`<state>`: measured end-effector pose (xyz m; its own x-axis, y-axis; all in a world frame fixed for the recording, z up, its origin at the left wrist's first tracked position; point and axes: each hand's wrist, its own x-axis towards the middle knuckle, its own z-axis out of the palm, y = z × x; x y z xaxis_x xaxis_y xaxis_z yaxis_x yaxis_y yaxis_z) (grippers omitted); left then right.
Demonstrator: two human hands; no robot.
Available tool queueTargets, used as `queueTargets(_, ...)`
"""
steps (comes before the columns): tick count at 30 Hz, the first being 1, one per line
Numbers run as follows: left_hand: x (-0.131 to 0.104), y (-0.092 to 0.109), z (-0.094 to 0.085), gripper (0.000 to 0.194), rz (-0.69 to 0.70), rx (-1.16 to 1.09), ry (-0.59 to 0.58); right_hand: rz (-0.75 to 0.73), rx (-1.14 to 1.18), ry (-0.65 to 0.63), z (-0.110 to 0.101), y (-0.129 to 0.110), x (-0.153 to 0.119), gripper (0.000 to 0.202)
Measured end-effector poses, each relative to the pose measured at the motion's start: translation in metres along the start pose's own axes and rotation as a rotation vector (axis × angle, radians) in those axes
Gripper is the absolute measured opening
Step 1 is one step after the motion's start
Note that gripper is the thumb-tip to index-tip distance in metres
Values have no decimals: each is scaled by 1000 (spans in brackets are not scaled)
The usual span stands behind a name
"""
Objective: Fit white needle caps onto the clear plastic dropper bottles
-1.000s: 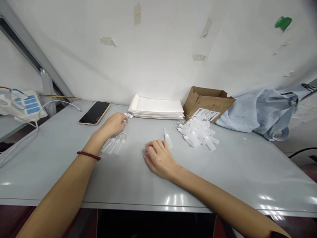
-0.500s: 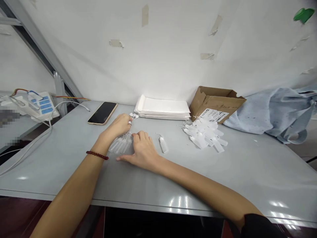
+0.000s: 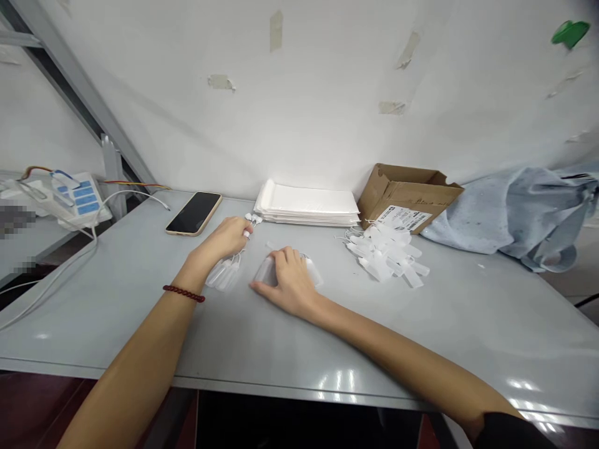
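Observation:
My left hand (image 3: 228, 238) is closed on the white strings of several translucent tags; their white ends (image 3: 253, 219) poke out past its fingers. Just below this hand, a few of the tags (image 3: 223, 273) lie fanned on the grey table (image 3: 224, 337). Flat over more translucent tags (image 3: 266, 272) rests my right hand (image 3: 292, 280), its thumb spread away from its fingers. Another tag (image 3: 313, 272) shows at that hand's right side. Farther right is a loose pile of similar tags with strings (image 3: 386, 252).
White envelopes (image 3: 309, 202) are stacked by the wall, beside an open cardboard box (image 3: 407, 193). A phone (image 3: 194, 213) lies at the back left, near a power strip (image 3: 79, 199) and white cables. Pale blue cloth (image 3: 505, 212) covers the right rear.
My right hand has moved right, away from my left hand, and some tags now lie beneath and left of it. My left hand has barely moved.

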<state>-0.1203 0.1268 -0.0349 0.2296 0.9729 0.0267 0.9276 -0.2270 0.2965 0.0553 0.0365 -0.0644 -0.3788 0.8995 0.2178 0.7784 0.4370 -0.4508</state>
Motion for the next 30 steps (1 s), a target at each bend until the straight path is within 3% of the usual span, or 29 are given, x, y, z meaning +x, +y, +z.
queueTargets(7,-5,8,-4,28,-29,-174,-20,104,58,142,-29,60,-23,52)
queueTargets(12,-18,39,-8,30,23,-355,-73,133,78,270,-44,93,-31,51)
queueTargets(17,-40,84,-3,30,74,-876,-239,36,131,270,-53,89,-33,50)
queueTargets(19,-46,96,0,30,72,-975,-209,6,191,230,-57,82,-36,51)
queueTargets(22,-50,102,6,26,50,-1093,-132,17,360,130,-62,72,-43,54)
queueTargets(25,-51,102,12,23,29,-1221,-128,32,514,42,-65,63,-48,55)
queueTargets(30,-52,105,17,21,44,-1315,-151,-9,549,24,-64,55,-50,56)
